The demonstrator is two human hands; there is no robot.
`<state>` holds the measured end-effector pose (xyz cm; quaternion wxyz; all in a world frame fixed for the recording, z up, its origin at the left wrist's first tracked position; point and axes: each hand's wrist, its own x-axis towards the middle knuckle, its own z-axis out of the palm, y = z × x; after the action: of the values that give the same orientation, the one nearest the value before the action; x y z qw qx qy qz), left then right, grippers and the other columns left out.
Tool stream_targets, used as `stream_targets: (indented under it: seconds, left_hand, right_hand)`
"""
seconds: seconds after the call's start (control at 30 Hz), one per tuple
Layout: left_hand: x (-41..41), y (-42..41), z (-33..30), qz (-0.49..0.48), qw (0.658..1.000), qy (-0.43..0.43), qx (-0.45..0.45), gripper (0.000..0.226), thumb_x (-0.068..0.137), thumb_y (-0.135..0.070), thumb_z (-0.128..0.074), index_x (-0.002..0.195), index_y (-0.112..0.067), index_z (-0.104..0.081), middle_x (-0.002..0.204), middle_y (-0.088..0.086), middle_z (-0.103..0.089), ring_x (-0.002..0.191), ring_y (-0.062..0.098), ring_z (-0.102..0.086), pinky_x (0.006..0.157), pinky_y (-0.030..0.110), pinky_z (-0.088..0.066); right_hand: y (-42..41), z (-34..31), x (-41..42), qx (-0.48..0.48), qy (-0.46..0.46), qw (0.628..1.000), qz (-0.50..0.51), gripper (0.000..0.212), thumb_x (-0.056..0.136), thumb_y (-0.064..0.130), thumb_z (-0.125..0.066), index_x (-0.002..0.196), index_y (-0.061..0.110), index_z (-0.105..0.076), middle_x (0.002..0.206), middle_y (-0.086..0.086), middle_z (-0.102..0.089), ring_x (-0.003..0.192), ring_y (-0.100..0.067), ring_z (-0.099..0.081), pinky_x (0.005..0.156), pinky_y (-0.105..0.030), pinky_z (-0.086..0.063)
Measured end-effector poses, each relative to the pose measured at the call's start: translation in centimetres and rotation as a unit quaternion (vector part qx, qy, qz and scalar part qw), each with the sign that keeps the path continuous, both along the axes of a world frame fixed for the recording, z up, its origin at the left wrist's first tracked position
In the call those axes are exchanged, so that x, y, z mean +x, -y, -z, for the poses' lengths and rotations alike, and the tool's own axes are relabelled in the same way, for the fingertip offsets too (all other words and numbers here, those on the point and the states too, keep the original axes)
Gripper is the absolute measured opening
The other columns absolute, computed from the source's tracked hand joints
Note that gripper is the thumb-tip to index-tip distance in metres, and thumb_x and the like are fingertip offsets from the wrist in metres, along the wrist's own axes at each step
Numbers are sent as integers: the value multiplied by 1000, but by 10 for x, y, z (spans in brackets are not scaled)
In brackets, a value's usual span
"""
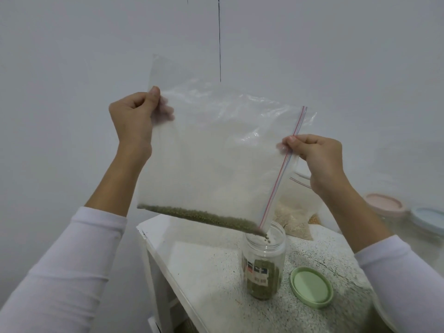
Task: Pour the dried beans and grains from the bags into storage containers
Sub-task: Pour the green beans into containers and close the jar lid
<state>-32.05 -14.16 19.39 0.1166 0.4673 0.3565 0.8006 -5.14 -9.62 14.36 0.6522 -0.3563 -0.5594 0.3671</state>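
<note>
Head view. A clear zip-lock bag (216, 159) is held tilted above a speckled countertop (216, 272). The left hand (134, 116) pinches the bag's raised bottom corner between thumb and curled fingers; the right hand (312, 150) pinches the zip edge in the same way. Green beans (199, 216) lie along the bag's lower edge and spill from its lowest corner into an open clear jar (264, 260), partly filled and bearing a label. A green lid (311, 287) lies just beside the jar. Behind stand another grain bag (295, 212), a pink lid (384, 204) and a blue lid (428, 218).
</note>
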Motion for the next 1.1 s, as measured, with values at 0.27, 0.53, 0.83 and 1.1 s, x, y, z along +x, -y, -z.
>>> stream_targets:
  seconds: [0.27, 0.53, 0.83, 1.1]
  left_hand:
    - [1, -4, 3, 26, 1000, -5, -4, 26, 92, -13, -61, 68, -5, -64, 53, -4, -64, 53, 15, -62, 59, 30, -55]
    - [0, -10, 0, 59, 998, -12, -2, 25, 92, -12, -61, 69, -3, -64, 53, -3, -64, 53, 15, -62, 58, 29, -55]
    - [0, -22, -4, 83, 996, -33, 5, 25, 92, -14, -62, 69, -4, -66, 54, -3, -65, 54, 16, -62, 60, 31, -55]
    - [2, -30, -3, 94, 995, -41, 9, 26, 92, -14, -62, 69, -3, -65, 54, -3, -65, 54, 16, -62, 59, 30, -55]
  right_hand:
    - [8, 1, 3, -12, 13, 1000, 26, 8, 83, 7, -68, 77, 11, -71, 64, 3, -71, 70, -6, -67, 96, -27, -47]
    - [13, 2, 3, -14, 11, 999, 46, 9, 83, 7, -67, 76, 11, -71, 63, 5, -71, 69, -6, -67, 88, -22, -47]
    - [15, 3, 3, -24, -11, 997, 79, 10, 83, 9, -68, 75, 13, -71, 65, 6, -72, 69, -4, -66, 94, -26, -45]
    - [17, 6, 4, -34, -12, 995, 88, 9, 85, 8, -66, 77, 12, -71, 62, 7, -71, 64, 1, -64, 89, -24, -45]
